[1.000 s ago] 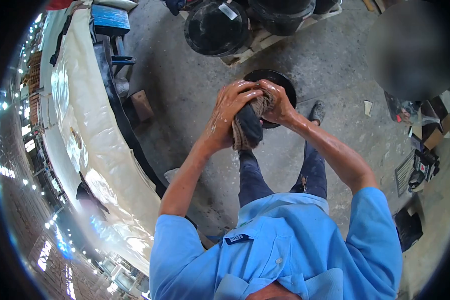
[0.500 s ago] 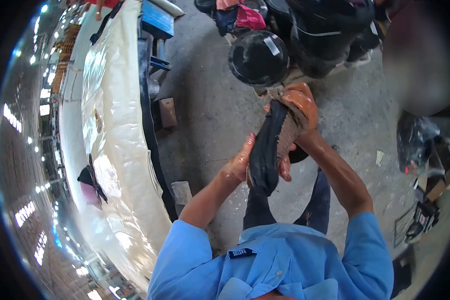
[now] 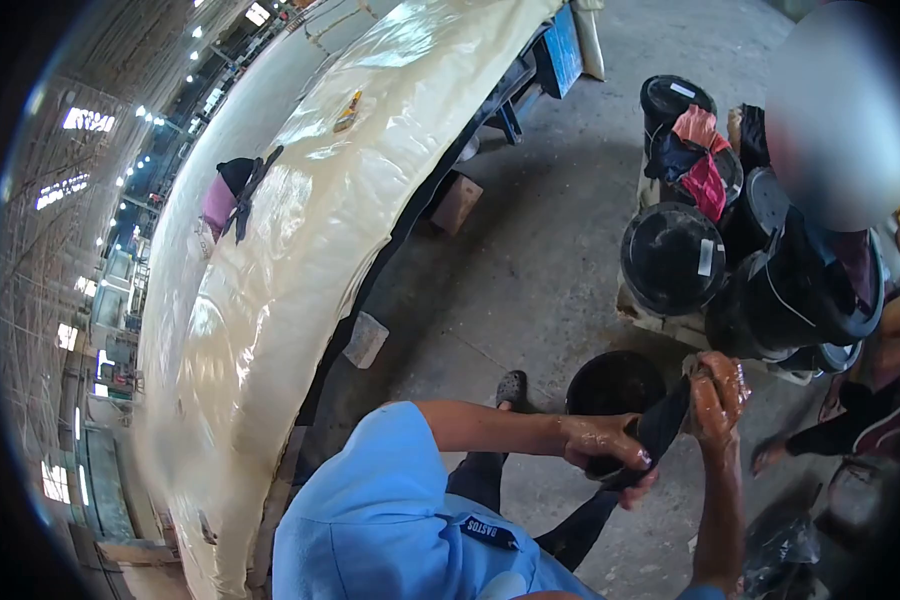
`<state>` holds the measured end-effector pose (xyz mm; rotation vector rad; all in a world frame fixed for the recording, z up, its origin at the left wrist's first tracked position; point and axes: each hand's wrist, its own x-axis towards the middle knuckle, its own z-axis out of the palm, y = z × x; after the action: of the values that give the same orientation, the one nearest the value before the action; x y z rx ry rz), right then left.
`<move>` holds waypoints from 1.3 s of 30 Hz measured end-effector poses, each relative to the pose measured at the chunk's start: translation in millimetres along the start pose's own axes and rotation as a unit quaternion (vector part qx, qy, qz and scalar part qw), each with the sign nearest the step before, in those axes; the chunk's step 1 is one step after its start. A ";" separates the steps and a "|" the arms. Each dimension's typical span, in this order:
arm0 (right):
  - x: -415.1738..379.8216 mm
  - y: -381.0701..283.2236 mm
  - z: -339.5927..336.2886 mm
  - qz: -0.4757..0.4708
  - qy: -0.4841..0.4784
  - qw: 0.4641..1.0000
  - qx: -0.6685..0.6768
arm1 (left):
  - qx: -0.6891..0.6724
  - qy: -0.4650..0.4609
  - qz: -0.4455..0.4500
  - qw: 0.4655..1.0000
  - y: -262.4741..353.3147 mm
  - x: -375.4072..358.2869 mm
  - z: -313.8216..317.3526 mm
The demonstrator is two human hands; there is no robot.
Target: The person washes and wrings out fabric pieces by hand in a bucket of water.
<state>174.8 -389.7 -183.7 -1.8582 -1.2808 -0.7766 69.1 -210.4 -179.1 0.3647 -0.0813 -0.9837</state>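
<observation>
My left hand point(image 3: 610, 443) is wrapped around the lower part of a black cloth point(image 3: 662, 420) folded into a long bundle. Some of its fingertips show below the cloth. At the bundle's upper end, my right hand point(image 3: 718, 393) is closed on it, and a bit of grey-brown rough cloth shows by the fingers. Both hands look wet and shiny. An open black bucket point(image 3: 615, 382) stands on the floor just beyond my left hand, its inside dark.
Several black lidded buckets point(image 3: 673, 258) stand on a pallet, with pink and orange cloths point(image 3: 705, 180) on top. At left runs a long table covered in cream sheeting point(image 3: 300, 230). A block point(image 3: 367, 340) lies beside it. Another person's leg point(image 3: 810, 440) is at right.
My view has turned, so the table and buckets sit differently. The bundle and both hands are now farther right in view, beside the open bucket. Both hands still hold the cloth.
</observation>
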 end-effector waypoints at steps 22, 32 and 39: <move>-98.5 -100.4 79.1 0.728 0.088 0.595 0.328 | 0.972 -0.106 0.085 0.190 66.4 89.8 -124.4; -89.8 -116.5 48.7 0.763 0.204 0.166 0.591 | 0.944 -0.148 0.243 0.168 28.0 129.4 -117.6; -85.0 -119.7 53.8 0.685 0.278 0.051 0.671 | 0.924 0.015 0.175 0.341 -11.7 99.1 -147.5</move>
<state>38.3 -359.6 -253.7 -0.0988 0.7789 0.7800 148.8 -259.0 -330.7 2.3778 -1.2865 0.0838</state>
